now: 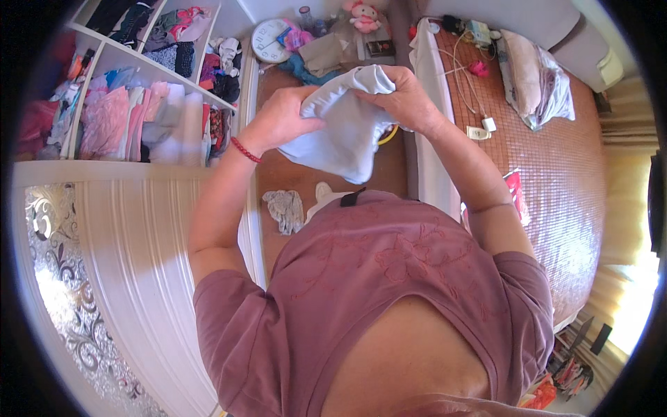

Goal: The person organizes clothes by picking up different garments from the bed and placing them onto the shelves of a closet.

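Note:
A pale blue-white cloth garment [338, 140] hangs between my two hands in front of my body, above the floor. My left hand [284, 117], with a red beaded bracelet on the wrist, grips its rolled edge on the left side. On the right side, my right hand [406, 99] pinches the same gathered edge between thumb and fingers. The lower part of the garment droops free towards my waist. Part of a yellow rim [388, 136] shows behind it; the rest of that object is hidden. A grey patterned cloth [285, 209] lies crumpled on the floor near my foot.
White shelves [96, 94] with clothes stand at the left, above a white sliding door [135, 234]. A round clock [270, 41], a pink plush toy [363, 18] and piled cloths are at the far end. On the right, a bed mat [552, 172] bears a pillow [521, 73], cables and a charger.

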The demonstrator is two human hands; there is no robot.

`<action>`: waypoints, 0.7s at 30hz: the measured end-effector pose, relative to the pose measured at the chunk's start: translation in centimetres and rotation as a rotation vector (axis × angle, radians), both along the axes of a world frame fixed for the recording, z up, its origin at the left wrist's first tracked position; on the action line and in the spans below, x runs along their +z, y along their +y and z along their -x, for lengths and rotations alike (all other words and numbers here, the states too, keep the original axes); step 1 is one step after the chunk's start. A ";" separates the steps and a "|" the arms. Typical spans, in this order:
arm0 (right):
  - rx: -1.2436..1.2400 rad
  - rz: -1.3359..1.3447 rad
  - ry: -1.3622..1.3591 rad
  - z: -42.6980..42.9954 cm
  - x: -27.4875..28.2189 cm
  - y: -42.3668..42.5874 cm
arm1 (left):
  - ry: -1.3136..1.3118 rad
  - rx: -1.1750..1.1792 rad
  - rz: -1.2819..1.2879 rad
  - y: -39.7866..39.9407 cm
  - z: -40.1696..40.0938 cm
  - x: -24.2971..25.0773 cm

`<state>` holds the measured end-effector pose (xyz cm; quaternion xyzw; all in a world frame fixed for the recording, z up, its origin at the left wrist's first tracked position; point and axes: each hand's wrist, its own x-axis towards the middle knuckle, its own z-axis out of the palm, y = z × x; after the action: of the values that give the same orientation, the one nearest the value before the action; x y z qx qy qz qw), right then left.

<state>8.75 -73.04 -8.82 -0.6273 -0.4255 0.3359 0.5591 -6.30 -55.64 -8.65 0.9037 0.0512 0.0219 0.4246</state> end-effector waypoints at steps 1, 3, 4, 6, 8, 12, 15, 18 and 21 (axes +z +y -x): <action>-0.017 -0.012 0.008 0.2 0.1 1.0 | 0.013 0.038 0.101 1.2 0.6 -1.0; -0.033 -0.019 0.003 0.7 0.8 3.1 | -0.004 0.049 0.175 3.5 1.6 -2.6; -0.048 0.016 0.014 0.9 1.3 4.2 | -0.022 0.072 0.227 4.7 2.0 -3.2; -0.070 0.050 0.064 1.0 1.5 6.3 | -0.036 0.099 0.315 7.1 2.7 -4.0; -0.081 0.090 0.046 1.0 2.3 8.0 | 0.020 0.152 0.381 9.4 3.4 -4.1; -0.058 0.155 0.061 0.7 1.7 11.3 | -0.118 0.176 0.550 13.9 4.7 -5.8; 0.019 0.247 -0.010 -1.0 -0.1 13.2 | -0.140 0.238 0.571 16.1 5.5 -5.4; 0.103 0.314 -0.102 -2.1 -1.9 15.1 | -0.195 0.246 0.329 17.9 5.2 -6.4; 0.158 0.353 -0.120 -3.7 -3.0 17.6 | -0.273 0.309 0.221 19.1 4.3 -6.8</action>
<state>12.46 -55.48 -11.82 -0.6991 -0.4405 0.4099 0.3862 -10.60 -36.56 -15.50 0.8217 0.1332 0.2027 0.5157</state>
